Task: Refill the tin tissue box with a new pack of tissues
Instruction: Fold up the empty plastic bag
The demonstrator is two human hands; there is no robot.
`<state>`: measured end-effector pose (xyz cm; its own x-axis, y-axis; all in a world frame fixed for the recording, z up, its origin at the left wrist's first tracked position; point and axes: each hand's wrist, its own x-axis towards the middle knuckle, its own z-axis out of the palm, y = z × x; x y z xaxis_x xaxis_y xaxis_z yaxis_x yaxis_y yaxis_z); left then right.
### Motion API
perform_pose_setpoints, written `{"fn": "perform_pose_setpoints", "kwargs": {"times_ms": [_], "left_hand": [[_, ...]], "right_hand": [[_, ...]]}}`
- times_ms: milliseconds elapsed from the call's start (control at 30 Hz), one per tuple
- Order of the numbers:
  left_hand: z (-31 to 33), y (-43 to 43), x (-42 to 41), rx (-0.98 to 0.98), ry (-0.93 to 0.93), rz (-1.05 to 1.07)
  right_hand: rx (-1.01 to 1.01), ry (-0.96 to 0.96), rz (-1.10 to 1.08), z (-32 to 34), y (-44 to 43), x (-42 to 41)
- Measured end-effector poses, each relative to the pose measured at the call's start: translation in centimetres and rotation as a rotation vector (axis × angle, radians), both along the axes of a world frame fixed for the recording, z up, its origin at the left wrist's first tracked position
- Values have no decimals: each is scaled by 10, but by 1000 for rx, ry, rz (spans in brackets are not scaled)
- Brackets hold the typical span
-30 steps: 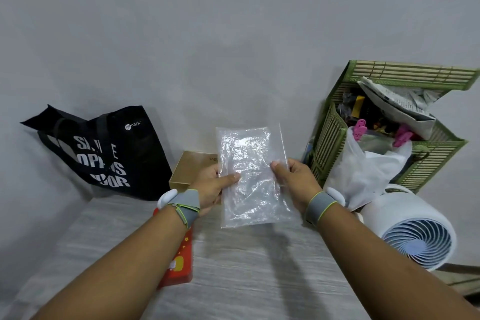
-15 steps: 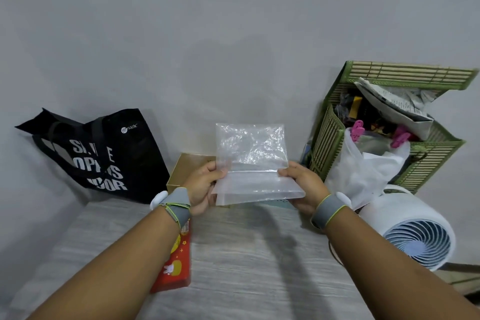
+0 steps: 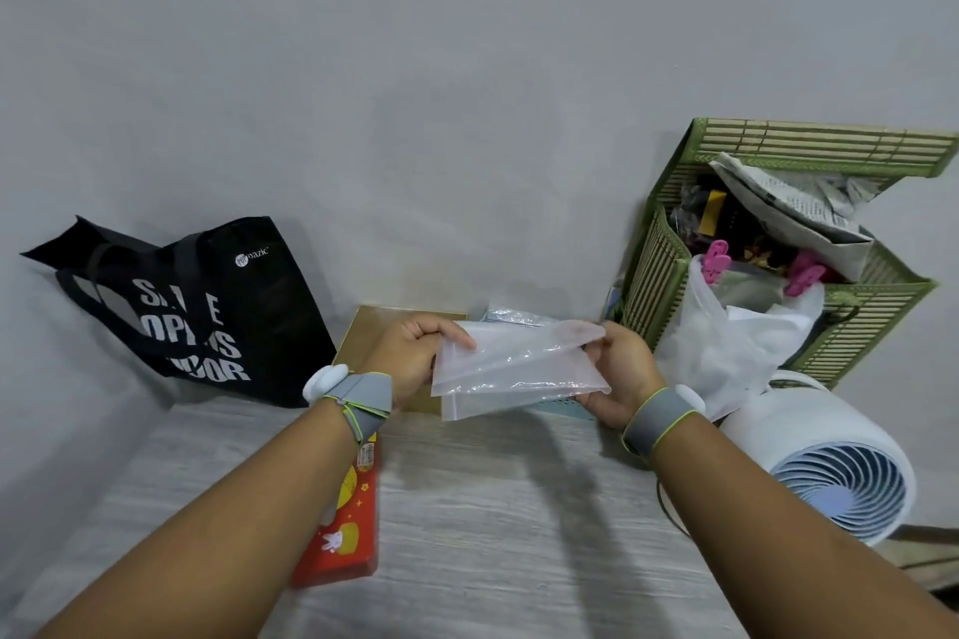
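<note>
We hold a plastic bag (image 3: 514, 368) up over the tabletop (image 3: 493, 534) with both hands. Our left hand (image 3: 415, 358) pinches its left edge, thumb on top. Our right hand (image 3: 617, 373) grips its right edge with curled fingers (image 3: 610, 342). The bag is folded over between them. A gold box (image 3: 363, 342) sits just behind our left hand. A red box (image 3: 347, 524) lies under our left arm. A black bag (image 3: 207, 306), a basket (image 3: 856, 327) and a fan (image 3: 840, 472) stand around.

Clear plastic wrapper (image 3: 511, 368) folded over and held above the counter (image 3: 493, 524), left hand (image 3: 415, 358) pinching its nine o'clock edge, right hand (image 3: 617, 373) gripping its three o'clock edge, gold box (image 3: 363, 342) behind the left hand.
</note>
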<state>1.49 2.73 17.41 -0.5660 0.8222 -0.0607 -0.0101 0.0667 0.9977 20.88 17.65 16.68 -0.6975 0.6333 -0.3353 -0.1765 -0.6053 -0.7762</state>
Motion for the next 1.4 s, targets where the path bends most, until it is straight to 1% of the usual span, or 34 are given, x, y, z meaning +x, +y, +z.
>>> {"fn": "perform_pose_setpoints", "kwargs": {"times_ms": [67, 133, 200, 233, 267, 300, 400, 434, 467, 534, 600, 667, 734, 767, 834, 867, 900, 934, 1001, 1101, 1234, 1334, 1401], "left_hand": [[-2, 1, -6, 3, 124, 8], [-5, 3, -10, 9, 194, 22], [-4, 3, -12, 14, 244, 40], [-5, 4, -12, 14, 227, 45], [-5, 4, -11, 14, 164, 40], [-6, 5, -11, 28, 62, 31], [-3, 7, -4, 164, -357, 38], [-4, 9, -3, 199, -456, 45], [-5, 10, -2, 200, -484, 31], [-7, 8, 3, 68, -387, -35], [-11, 6, 5, -45, -312, -55], [-15, 6, 4, -58, -276, -48], [-13, 5, 4, -36, -260, -7], [-12, 6, 3, -25, -253, 20], [-11, 7, 3, 28, -257, 66], [-10, 6, 4, 61, -265, 78], [-10, 6, 3, 85, -268, 81], [-10, 5, 3, 94, -260, 69], [-10, 2, 3, 81, -225, 0], [-10, -3, 4, 50, -220, -62], [-6, -8, 0, 46, -243, -72], [-2, -10, 2, -15, -244, -163], [-4, -9, 3, -54, -203, -212]], "right_hand": [[7, 5, 39, 3, 1, 0], [83, -40, 120, 6, 0, 0], [192, -105, 135, 4, 0, -2], [244, -135, 116, 3, 1, -3], [283, -151, 85, 3, -1, -4], [327, -157, 57, 3, -1, -5], [452, -171, 12, 1, -1, -7], [489, -185, 0, 1, -1, -8], [517, -194, -11, 2, -2, -8], [568, -202, -38, 4, -2, -10], [612, -211, -70, 5, -1, -11], [608, -223, -98, 3, 0, -12], [532, -265, -103, -1, 0, -13], [445, -284, -92, -1, 0, -14], [241, -308, -1, 0, -5, -13], [190, -314, 62, 2, -9, -12], [182, -316, 105, 3, -12, -11], [198, -298, 109, 3, -15, -10], [264, -276, 30, 3, -16, -12], [347, -311, -68, 9, -10, -13], [449, -307, -73, 16, -5, -14], [544, -306, -81, 24, -4, -16], [588, -305, -81, 25, -3, -20]]}}
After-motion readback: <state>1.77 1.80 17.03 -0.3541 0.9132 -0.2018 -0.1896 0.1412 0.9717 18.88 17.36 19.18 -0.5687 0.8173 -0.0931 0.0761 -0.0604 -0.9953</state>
